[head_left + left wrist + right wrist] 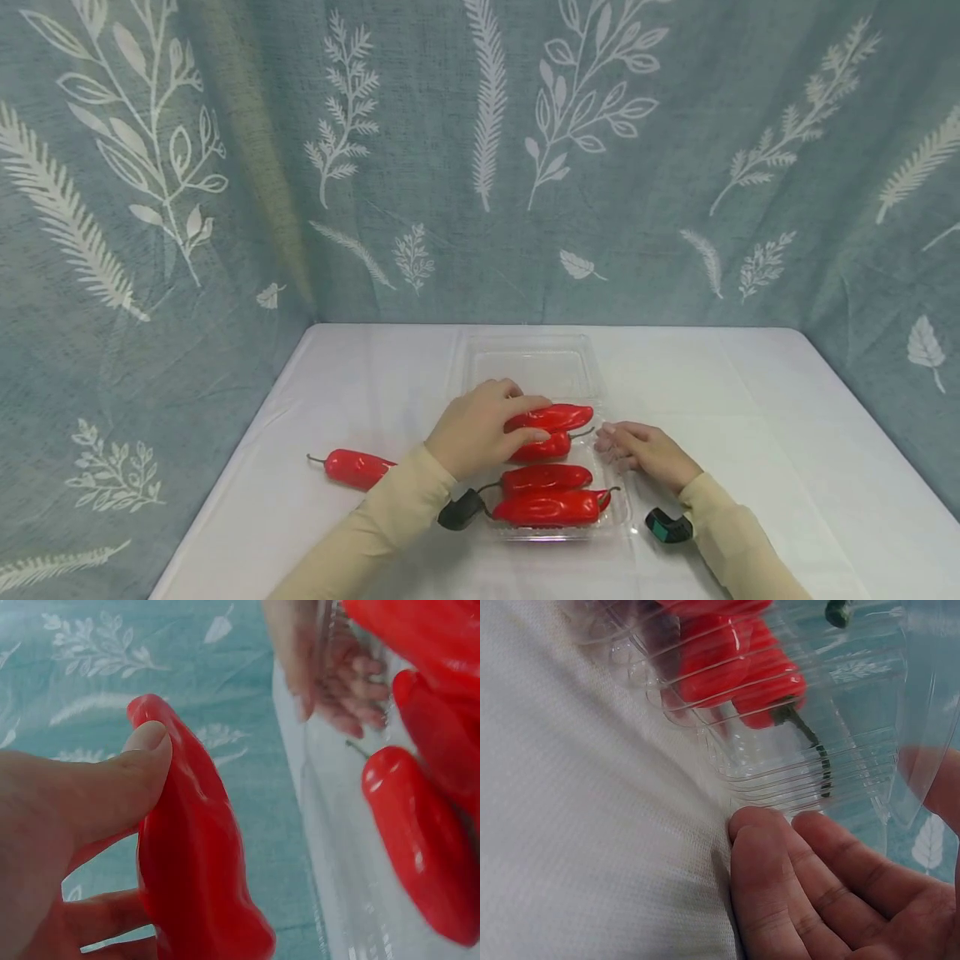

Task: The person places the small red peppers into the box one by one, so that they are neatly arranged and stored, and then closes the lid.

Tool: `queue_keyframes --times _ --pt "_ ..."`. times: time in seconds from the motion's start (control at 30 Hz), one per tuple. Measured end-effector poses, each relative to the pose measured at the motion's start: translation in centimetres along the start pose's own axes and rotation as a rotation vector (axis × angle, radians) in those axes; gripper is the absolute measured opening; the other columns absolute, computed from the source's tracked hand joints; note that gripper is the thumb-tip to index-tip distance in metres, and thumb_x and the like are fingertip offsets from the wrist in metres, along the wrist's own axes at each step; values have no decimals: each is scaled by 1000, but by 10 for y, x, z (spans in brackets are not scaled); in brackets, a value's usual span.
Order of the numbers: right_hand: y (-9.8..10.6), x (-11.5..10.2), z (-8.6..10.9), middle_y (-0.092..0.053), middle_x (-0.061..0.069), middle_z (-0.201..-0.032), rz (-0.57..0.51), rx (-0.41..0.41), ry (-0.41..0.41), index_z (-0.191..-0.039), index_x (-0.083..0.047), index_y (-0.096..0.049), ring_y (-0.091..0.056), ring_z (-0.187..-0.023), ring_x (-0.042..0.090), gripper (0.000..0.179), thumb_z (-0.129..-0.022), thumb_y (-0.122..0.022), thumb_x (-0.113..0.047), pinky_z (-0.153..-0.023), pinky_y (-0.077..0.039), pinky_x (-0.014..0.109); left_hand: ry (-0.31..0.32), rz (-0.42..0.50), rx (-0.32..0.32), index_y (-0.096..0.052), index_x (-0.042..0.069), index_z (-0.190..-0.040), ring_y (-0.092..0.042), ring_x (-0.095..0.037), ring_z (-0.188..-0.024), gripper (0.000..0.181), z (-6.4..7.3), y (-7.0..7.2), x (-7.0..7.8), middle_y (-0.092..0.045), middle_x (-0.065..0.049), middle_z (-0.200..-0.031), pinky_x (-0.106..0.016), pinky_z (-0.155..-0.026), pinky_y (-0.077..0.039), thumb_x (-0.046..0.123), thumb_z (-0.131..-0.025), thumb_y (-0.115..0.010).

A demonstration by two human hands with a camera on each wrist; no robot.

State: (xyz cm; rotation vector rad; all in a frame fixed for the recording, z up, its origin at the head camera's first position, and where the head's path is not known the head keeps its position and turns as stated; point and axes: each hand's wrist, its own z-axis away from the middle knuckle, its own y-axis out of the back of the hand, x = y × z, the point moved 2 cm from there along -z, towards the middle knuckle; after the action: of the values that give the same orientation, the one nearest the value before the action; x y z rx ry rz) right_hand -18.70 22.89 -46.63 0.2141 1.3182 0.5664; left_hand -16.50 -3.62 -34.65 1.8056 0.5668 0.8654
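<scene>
My left hand [483,425] pinches a red pepper [564,415] between thumb and fingers over the far part of a clear plastic container [551,535]. In the left wrist view, the thumb presses that pepper [199,847] near its narrow tip. Several other red peppers, among them one [549,477] with its stem to the left, lie side by side in the container. At the container's right side, my right hand [652,454] holds its edge, with the thumb [934,784] at the rim and the fingertips [757,832] against the outer ribbed wall.
The container's clear lid [532,367] lies folded back behind it. One more red pepper [356,468] rests on the white table [720,400] to the left, partly hidden by my left forearm. A patterned blue-green curtain [450,167] hangs behind and at both sides.
</scene>
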Motion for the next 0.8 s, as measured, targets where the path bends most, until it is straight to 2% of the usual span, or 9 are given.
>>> queue_keyframes --times 0.17,0.27,0.4,0.53,0.8 --pt "1 1 0 -69 6 -107 -4 0 1 -117 -7 -66 -62 -92 15 50 -95 -50 -49 -83 -53 35 6 -14 -21 -68 27 -120 -55 -10 -75 39 -2 -16 7 -64 2 -90 -20 -60 -46 44 -84 -69" --pt "1 2 -1 -69 6 -109 -5 -1 -11 -121 -7 -64 -63 -92 15 53 -94 -50 -51 -87 -52 40 22 -5 -42 -69 29 -118 -54 -8 -73 38 -4 -25 10 -66 3 -89 -19 -60 -46 44 -84 -70" --pt "0 1 -1 -69 7 -109 -8 6 -34 -126 -6 -61 -65 -91 16 58 -93 -51 -53 -93 -49 47 53 1 -92 -69 32 -117 -56 -6 -74 38 -6 -40 9 -68 6 -93 -20 -62 -45 45 -82 -71" --pt "0 1 -2 -68 8 -111 4 7 -37 -127 -6 -60 -65 -92 17 57 -94 -50 -52 -94 -48 48 70 -7 -133 -68 33 -118 -60 -9 -81 40 -5 -52 7 -69 5 -99 -22 -66 -46 48 -81 -72" --pt "0 2 -1 -67 10 -119 -1 -16 -1 -127 -6 -60 -64 -101 20 55 -95 -49 -50 -92 -50 44 95 -35 -206 -68 36 -117 -61 -12 -94 39 -3 -63 6 -68 4 -108 -28 -76 -50 49 -80 -71"
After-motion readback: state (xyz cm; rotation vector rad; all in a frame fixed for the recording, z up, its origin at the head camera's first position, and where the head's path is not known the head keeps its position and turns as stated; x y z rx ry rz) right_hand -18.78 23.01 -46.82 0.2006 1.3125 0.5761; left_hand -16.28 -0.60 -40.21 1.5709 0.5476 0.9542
